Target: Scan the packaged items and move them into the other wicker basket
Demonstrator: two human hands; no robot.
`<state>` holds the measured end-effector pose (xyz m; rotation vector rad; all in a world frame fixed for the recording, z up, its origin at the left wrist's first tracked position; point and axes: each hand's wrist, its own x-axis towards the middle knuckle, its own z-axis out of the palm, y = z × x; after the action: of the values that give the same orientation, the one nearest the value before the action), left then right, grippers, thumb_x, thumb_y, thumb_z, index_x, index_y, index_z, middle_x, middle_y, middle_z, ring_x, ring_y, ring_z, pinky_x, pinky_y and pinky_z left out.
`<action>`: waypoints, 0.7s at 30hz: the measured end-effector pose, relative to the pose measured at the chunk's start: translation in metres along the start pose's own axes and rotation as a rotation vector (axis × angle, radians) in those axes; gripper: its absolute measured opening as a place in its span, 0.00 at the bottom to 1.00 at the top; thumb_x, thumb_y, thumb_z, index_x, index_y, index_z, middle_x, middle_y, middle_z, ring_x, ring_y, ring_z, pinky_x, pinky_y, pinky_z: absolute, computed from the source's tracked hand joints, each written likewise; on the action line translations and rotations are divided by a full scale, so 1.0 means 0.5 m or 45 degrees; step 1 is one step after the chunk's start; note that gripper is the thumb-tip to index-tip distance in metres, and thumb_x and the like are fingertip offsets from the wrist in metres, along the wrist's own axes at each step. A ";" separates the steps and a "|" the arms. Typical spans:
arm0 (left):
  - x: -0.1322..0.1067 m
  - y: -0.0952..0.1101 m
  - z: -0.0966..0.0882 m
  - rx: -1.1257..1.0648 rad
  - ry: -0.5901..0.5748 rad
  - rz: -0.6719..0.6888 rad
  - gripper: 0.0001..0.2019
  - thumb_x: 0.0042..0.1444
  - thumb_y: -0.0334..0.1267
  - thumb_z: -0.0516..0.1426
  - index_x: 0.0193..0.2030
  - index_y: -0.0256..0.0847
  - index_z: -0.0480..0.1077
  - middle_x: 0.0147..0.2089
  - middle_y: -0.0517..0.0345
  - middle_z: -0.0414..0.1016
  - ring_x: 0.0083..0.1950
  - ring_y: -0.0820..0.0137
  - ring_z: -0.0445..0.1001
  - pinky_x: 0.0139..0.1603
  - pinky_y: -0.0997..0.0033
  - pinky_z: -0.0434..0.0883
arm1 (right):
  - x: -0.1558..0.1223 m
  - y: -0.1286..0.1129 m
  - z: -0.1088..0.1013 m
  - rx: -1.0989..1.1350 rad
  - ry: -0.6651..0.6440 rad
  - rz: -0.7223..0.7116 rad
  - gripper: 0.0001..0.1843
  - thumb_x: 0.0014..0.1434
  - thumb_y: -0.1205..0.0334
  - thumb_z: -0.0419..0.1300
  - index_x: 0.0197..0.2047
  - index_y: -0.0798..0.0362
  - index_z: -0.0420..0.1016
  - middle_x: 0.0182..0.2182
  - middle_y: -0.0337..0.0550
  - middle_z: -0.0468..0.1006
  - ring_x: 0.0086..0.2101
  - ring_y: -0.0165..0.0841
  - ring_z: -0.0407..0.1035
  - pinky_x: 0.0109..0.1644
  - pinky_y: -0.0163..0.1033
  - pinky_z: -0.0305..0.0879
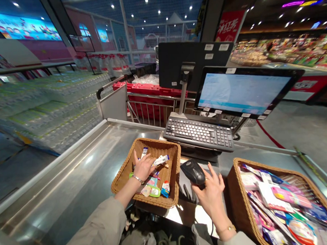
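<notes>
Closest on the right, a large wicker basket [237, 184] is packed with flat, colourful packets [276, 200] standing at angles, pink and blue among them. Just left of it, a smaller wicker basket [165, 149] holds a loose scatter of small snack sticks and pouches [160, 160], only a few lying across its woven floor.

The left hand [144, 168] reaches palm-down into that smaller basket, fingers loosely spread and touching the packets; whether it has hold of one, you cannot tell. The right hand [212, 197] sits between the baskets, fingers curled up around a black handheld barcode scanner [192, 172], gripping it.

Beyond the hands lie a steel counter [72, 168] and a keyboard [199, 133] — behind that, a lit till screen [243, 91] and a second, back-facing monitor [193, 65]. Further off stand a red crate [148, 97] on a metal trolley [152, 114] and, upper left, stacked packs of bottled water [46, 107].
</notes>
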<state>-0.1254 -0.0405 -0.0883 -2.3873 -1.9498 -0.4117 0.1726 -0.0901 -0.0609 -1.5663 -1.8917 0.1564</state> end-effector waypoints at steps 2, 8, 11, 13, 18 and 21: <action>-0.001 0.005 -0.009 0.012 0.057 0.022 0.13 0.62 0.41 0.55 0.52 0.54 0.73 0.54 0.58 0.78 0.65 0.57 0.66 0.64 0.31 0.17 | 0.000 -0.003 -0.006 0.001 0.004 -0.008 0.11 0.53 0.57 0.58 0.39 0.49 0.77 0.53 0.43 0.76 0.64 0.49 0.52 0.65 0.65 0.38; -0.005 0.020 -0.034 0.071 0.162 0.039 0.13 0.63 0.42 0.54 0.53 0.53 0.72 0.63 0.57 0.69 0.70 0.55 0.57 0.63 0.27 0.19 | 0.000 -0.012 -0.018 0.004 0.031 -0.005 0.15 0.52 0.58 0.57 0.44 0.48 0.76 0.53 0.43 0.76 0.65 0.48 0.51 0.65 0.64 0.39; -0.006 0.029 -0.047 0.127 0.197 0.058 0.14 0.64 0.43 0.52 0.54 0.51 0.71 0.67 0.56 0.63 0.73 0.53 0.50 0.62 0.24 0.20 | -0.001 -0.016 -0.023 -0.009 0.058 -0.038 0.14 0.52 0.59 0.58 0.43 0.48 0.76 0.53 0.42 0.76 0.65 0.47 0.52 0.65 0.64 0.40; -0.005 0.036 -0.057 0.161 0.211 0.062 0.14 0.64 0.43 0.52 0.54 0.50 0.72 0.69 0.55 0.59 0.74 0.51 0.46 0.62 0.23 0.22 | -0.002 -0.019 -0.026 -0.028 0.068 -0.068 0.11 0.52 0.60 0.58 0.39 0.47 0.77 0.53 0.41 0.76 0.65 0.47 0.51 0.65 0.64 0.40; 0.002 0.056 -0.075 0.182 0.244 0.071 0.15 0.64 0.43 0.51 0.54 0.50 0.72 0.70 0.54 0.57 0.75 0.50 0.41 0.63 0.23 0.24 | -0.003 -0.026 -0.033 -0.075 0.080 -0.121 0.06 0.50 0.61 0.58 0.32 0.49 0.76 0.55 0.42 0.75 0.65 0.48 0.50 0.66 0.63 0.37; 0.009 0.070 -0.086 0.146 0.284 0.096 0.14 0.64 0.42 0.52 0.54 0.50 0.72 0.71 0.55 0.57 0.75 0.50 0.40 0.63 0.23 0.25 | -0.004 -0.027 -0.039 -0.093 0.088 -0.132 0.08 0.50 0.62 0.58 0.35 0.49 0.76 0.55 0.42 0.75 0.65 0.48 0.50 0.66 0.63 0.37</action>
<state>-0.0988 -0.0519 -0.0408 -2.2284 -1.7344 -0.5220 0.1721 -0.1017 -0.0402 -1.4978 -1.9386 -0.0121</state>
